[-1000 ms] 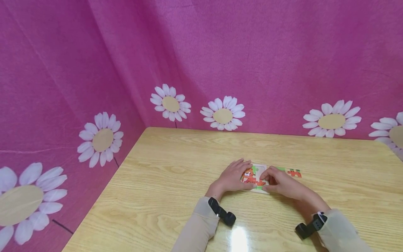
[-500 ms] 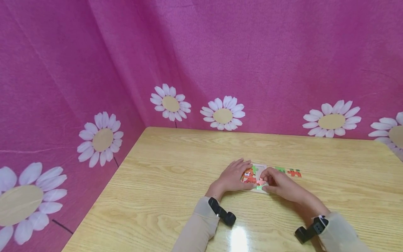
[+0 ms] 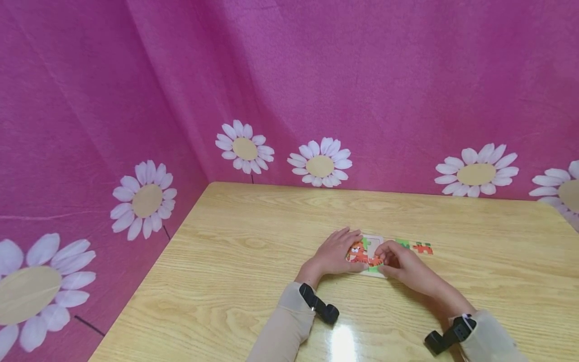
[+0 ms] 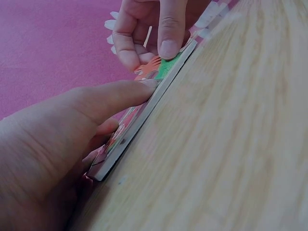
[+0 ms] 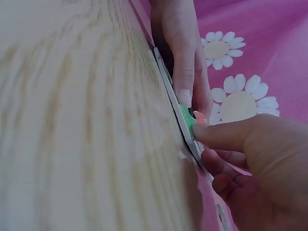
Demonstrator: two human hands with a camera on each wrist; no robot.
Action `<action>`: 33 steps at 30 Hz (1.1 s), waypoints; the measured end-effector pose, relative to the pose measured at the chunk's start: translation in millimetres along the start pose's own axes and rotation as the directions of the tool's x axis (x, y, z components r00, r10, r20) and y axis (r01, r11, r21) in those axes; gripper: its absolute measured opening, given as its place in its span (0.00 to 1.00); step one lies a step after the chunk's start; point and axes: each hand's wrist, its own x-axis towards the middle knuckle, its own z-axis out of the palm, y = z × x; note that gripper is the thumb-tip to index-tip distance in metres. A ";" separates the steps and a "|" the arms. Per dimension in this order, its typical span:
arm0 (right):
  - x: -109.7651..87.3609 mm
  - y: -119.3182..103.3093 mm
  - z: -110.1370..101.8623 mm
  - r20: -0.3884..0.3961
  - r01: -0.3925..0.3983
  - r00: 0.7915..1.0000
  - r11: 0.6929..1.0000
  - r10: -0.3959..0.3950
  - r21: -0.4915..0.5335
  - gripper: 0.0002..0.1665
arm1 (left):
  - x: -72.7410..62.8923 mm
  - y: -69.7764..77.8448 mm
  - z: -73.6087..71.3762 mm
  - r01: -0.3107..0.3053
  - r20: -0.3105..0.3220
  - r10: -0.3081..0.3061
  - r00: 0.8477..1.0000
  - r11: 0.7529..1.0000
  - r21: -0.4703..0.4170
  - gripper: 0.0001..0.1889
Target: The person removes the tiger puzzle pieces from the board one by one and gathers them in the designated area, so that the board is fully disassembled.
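A small jigsaw board [image 3: 373, 237] with a pale frame lies on the table, showing an orange tiger on green. My left hand [image 3: 333, 254] rests over its left side, thumb along the near edge and fingers reaching toward the far edge. At the lower right of the board, my right hand [image 3: 404, 264] pinches an orange-and-green puzzle piece [image 3: 374, 262]. In the left wrist view, the right thumb presses the green part [image 4: 168, 69] of that piece. The upper right of the board shows bare backing. Fingers hide part of the picture.
Two loose puzzle pieces lie right of the board: a green one [image 3: 402, 243] partly beside the right hand and an orange one [image 3: 422, 248] farther right. The wooden table [image 3: 226, 281] meets a pink flowered curtain [image 3: 384, 100] behind and at the left.
The pinched piece tilted and caught glare half a second ago; it now looks flatter within the board. My right hand has shifted slightly rightward. The left hand stays in place.
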 end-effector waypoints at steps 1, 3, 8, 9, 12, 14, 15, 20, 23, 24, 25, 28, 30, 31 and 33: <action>-0.5 0.2 0.0 -0.006 0.001 1.000 1.000 -0.001 0.006 0.13 | 0.0 0.0 -0.1 0.001 0.005 -0.001 1.000 1.000 0.001 0.41; -1.2 -0.1 -0.7 -0.012 -0.009 1.000 1.000 0.009 0.018 0.12 | 0.1 0.0 0.1 0.001 0.005 -0.001 1.000 1.000 0.002 0.41; -0.7 -1.0 -2.4 -0.027 -0.055 0.998 0.998 0.056 0.022 0.12 | 0.8 -0.9 1.2 -0.001 0.004 0.001 1.000 1.000 -0.002 0.41; -0.5 -1.2 -2.7 -0.028 -0.062 0.998 0.998 0.063 0.026 0.11 | 0.9 -1.0 1.3 0.000 0.004 0.000 1.000 1.000 -0.004 0.41; 0.3 -1.3 -3.5 -0.028 -0.078 0.996 0.996 0.080 0.047 0.11 | 1.1 -0.8 1.3 0.006 0.007 -0.006 1.000 1.000 -0.011 0.41; 0.6 -2.2 -4.4 -0.017 -0.094 0.995 0.993 0.095 0.070 0.10 | 0.9 -0.5 1.1 0.007 0.005 -0.007 1.000 1.000 -0.010 0.41; 0.7 -2.5 -4.8 -0.014 -0.101 0.995 0.992 0.102 0.079 0.10 | 1.1 -0.5 1.1 0.007 0.005 -0.007 1.000 1.000 -0.007 0.41; 1.1 -2.8 -5.6 -0.001 -0.136 0.991 0.983 0.137 0.126 0.09 | 0.3 0.3 0.2 0.013 0.006 -0.013 1.000 1.000 -0.009 0.42; 0.9 -1.5 -5.8 -0.002 -0.152 0.988 0.979 0.154 0.136 0.09 | -0.2 0.8 -0.2 0.016 0.005 -0.016 1.000 1.000 -0.015 0.42; 0.8 -0.6 -5.8 -0.002 -0.156 0.987 0.978 0.158 0.140 0.09 | -0.2 0.8 -0.2 0.016 0.005 -0.016 1.000 1.000 -0.017 0.42; 0.7 0.1 -5.7 -0.005 -0.158 0.987 0.978 0.160 0.140 0.09 | -0.2 0.8 -0.2 0.016 0.004 -0.016 1.000 1.000 -0.018 0.42; 0.3 2.4 -6.1 -0.011 -0.157 0.987 0.978 0.160 0.137 0.09 | 0.0 0.7 0.5 0.016 0.000 -0.016 1.000 1.000 -0.018 0.42; -0.2 3.4 -6.9 -0.018 -0.153 0.987 0.978 0.157 0.140 0.09 | 0.2 0.4 1.0 0.017 -0.002 -0.017 1.000 1.000 -0.014 0.42; -0.4 3.6 -7.7 -0.024 -0.147 0.988 0.980 0.152 0.136 0.09 | 0.4 0.2 1.2 0.018 -0.003 -0.018 1.000 1.000 -0.011 0.42; -1.0 4.1 -9.1 -0.039 -0.136 0.989 0.982 0.143 0.133 0.09 | 0.7 -0.4 1.4 0.017 -0.003 -0.017 1.000 1.000 -0.013 0.42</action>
